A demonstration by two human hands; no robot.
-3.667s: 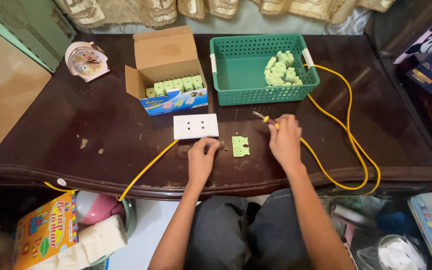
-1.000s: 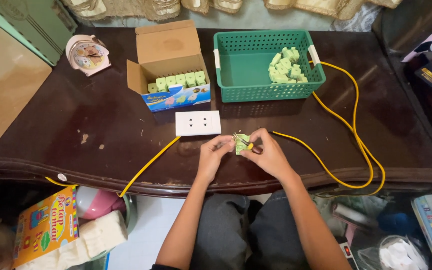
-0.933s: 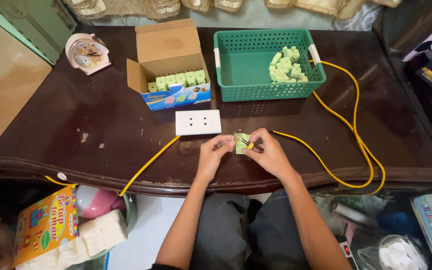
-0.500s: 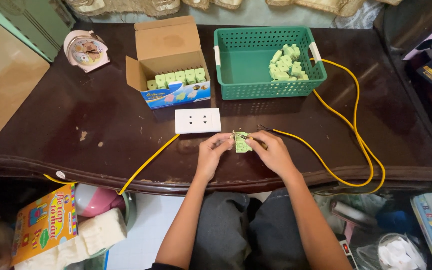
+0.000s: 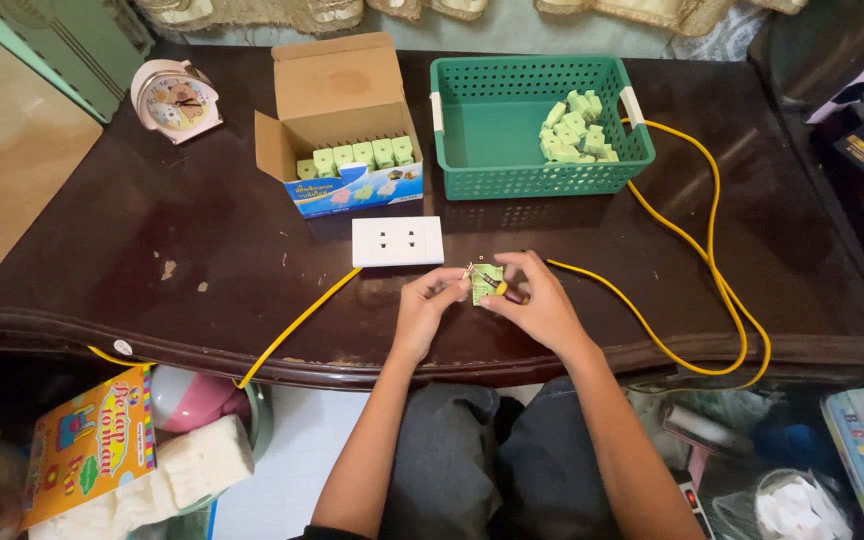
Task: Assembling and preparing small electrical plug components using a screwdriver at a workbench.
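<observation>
My left hand (image 5: 424, 304) pinches the left edge of a small light-green block (image 5: 485, 283) held just above the dark table near its front edge. My right hand (image 5: 538, 300) holds the end of a yellow cable tool (image 5: 497, 286) with its tip against the block. The yellow cable (image 5: 692, 245) loops from that hand round the right side up to the green basket. A white socket plate (image 5: 397, 241) lies flat just behind my left hand, with its own yellow wire running off the front edge.
A green plastic basket (image 5: 472, 130) at the back holds several light-green blocks (image 5: 577, 125). An open cardboard box (image 5: 342, 135) to its left holds a row of the same blocks. A pink alarm clock (image 5: 175, 98) stands at the back left. Clutter lies on the floor below.
Earlier my hands lay apart, the green block flat on the table between them. Both have since closed on the block, and the tool tip now touches it.
</observation>
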